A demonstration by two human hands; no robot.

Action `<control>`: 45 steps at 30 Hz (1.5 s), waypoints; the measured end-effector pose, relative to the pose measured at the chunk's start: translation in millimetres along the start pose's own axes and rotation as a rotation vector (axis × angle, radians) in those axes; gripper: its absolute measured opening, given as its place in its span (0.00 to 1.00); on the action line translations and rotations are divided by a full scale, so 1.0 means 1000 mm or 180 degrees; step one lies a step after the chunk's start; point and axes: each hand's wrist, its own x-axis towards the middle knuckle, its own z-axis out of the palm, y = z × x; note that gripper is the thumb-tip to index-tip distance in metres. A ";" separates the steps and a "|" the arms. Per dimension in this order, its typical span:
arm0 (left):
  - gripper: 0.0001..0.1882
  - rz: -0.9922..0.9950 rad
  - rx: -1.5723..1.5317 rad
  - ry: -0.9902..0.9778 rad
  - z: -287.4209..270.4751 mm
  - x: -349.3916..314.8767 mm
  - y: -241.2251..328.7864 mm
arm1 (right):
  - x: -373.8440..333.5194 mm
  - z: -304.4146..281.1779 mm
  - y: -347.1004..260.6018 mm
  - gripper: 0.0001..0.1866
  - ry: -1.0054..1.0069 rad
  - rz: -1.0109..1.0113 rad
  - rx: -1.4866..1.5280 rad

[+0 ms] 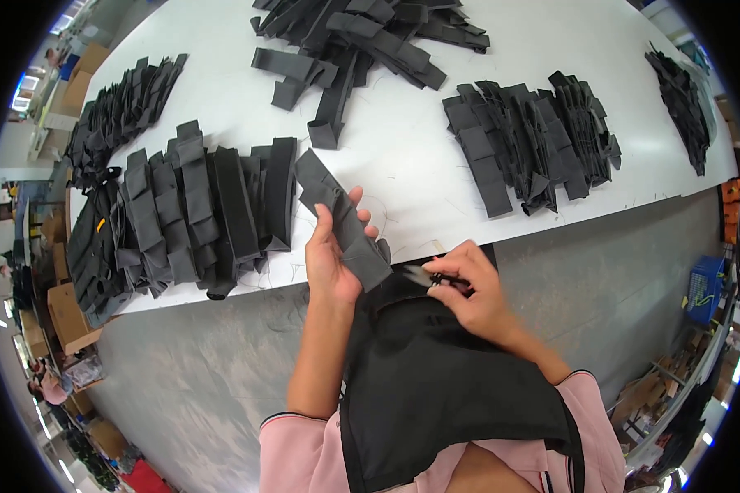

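A dark grey fabric strip (349, 230) with flat folded sections lies across my left hand (335, 259), whose thumb and fingers close around its edges. The strip slants from the table edge down toward my apron. Just right of its lower end, my right hand (469, 287) grips a pair of black-handled thread snips (440, 279). Their metal blades point left at the strip, with a small gap between. Left of my left hand, a row of similar dark strips (193, 205) stands packed along the table's near edge.
The white table (395, 181) carries a loose heap of dark strips (362, 41) at the far middle, and bundles (534, 144) on the right. Another bundle (682, 107) lies far right. Loose threads are scattered about. A blue crate (705, 287) stands on the right, cardboard boxes (72, 316) on the left.
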 end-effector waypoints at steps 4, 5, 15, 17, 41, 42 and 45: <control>0.27 0.0086 -0.0519 0.0198 0.020 -0.002 -0.008 | 0.002 0.011 -0.004 0.14 0.0084 -0.0117 0.0201; 0.27 0.0088 -0.0509 0.0184 0.018 -0.002 -0.009 | 0.002 0.012 -0.002 0.14 0.0106 -0.0165 0.0183; 0.25 0.0144 -0.0698 -0.0206 -0.002 0.001 -0.015 | 0.002 0.016 -0.003 0.14 0.0335 -0.0587 -0.0028; 0.25 0.0162 -0.0696 -0.0166 -0.001 0.000 -0.014 | 0.000 0.013 -0.009 0.13 0.0394 -0.0598 -0.0053; 0.22 0.0454 0.0971 0.0168 0.024 -0.009 -0.007 | 0.012 0.018 -0.006 0.18 -0.0607 -0.2217 -0.1360; 0.21 0.0324 0.0789 0.0203 0.022 -0.007 -0.004 | 0.011 0.020 -0.002 0.18 -0.0606 -0.2210 -0.1357; 0.20 0.0596 0.1233 0.0387 0.030 -0.010 -0.010 | 0.011 0.029 0.011 0.12 -0.0995 -0.1872 -0.1824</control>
